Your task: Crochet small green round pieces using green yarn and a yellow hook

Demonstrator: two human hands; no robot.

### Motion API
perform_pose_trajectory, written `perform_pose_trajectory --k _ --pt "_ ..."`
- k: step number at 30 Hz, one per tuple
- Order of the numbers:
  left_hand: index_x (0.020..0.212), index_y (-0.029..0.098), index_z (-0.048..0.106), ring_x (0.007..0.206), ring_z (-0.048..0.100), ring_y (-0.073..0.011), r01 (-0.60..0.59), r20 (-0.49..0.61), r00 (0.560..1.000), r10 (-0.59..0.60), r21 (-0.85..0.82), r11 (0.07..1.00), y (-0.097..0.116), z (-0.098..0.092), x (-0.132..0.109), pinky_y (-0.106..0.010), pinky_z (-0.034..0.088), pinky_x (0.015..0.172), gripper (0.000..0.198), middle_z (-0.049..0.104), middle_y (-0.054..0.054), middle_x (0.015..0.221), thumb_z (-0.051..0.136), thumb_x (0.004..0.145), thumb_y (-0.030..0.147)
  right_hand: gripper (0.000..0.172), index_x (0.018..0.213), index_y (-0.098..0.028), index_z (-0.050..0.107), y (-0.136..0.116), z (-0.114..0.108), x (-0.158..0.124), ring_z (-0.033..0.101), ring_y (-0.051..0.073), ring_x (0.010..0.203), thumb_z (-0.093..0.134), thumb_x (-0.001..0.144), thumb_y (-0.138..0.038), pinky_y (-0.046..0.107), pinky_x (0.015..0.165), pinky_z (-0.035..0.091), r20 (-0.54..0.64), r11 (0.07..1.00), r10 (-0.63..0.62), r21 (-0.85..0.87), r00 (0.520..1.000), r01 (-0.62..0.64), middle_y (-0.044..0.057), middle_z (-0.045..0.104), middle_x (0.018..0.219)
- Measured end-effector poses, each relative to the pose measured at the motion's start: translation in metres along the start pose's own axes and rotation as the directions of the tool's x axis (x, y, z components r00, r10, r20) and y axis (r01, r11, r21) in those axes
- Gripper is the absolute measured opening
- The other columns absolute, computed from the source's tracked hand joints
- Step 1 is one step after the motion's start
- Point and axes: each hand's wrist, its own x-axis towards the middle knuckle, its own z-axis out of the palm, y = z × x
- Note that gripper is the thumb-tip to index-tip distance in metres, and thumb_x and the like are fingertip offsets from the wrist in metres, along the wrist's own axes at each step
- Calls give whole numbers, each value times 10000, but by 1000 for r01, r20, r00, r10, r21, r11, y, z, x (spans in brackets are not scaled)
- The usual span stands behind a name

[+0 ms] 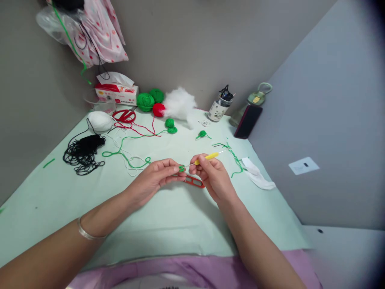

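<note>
Fingers half hide the tiny green yarn piece [181, 168] pinched by the left hand [156, 178]; the right hand [210, 176] grips the yellow-handled crochet hook [207, 157].

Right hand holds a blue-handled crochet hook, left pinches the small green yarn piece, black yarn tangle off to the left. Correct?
Not quite: the crochet hook in the right hand has a yellow handle, not blue, as the head view shows. The rest stands: the left hand pinches the small green yarn piece, and the black yarn tangle lies off to the left.
</note>
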Motion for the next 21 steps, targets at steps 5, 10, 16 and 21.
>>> perform_pose_trajectory --k 5,10,16,21 --pt "849 179 785 913 732 -178 6 30 1000 -5 -13 1000 4 5 -4 -303 575 938 142 776 -42 891 821 869 315 328 877 -234 781 -1 6 -4 619 127 680 906 732 -499 282 739 553 45 994 65 83 997 -68 -2 724 769" --pt "826 177 777 912 718 -184 4 41 999 -4 1 1000 13 16 -10 -304 579 913 181 767 -49 886 852 841 341 198 913 -260 815 -7 14 -17 628 146 725 833 841 -443 278 714 529 61 996 -86 30 994 84 10 725 784" --pt "719 174 678 771 638 -142 -28 -12 1000 28 9 1000 27 21 -18 -320 596 866 276 628 16 760 905 784 316 197 877 -247 819 -14 17 -28 582 114 614 837 844 -440 232 589 483 -17 987 -111 117 994 112 -5 682 674" --pt "695 167 676 773 580 -159 -9 -19 1000 5 -198 980 32 39 -24 -406 607 895 361 594 -4 770 848 833 454 137 899 -255 827 -8 16 -40 599 96 609 813 891 -391 217 583 491 -37 972 -197 125 980 200 7 737 748"
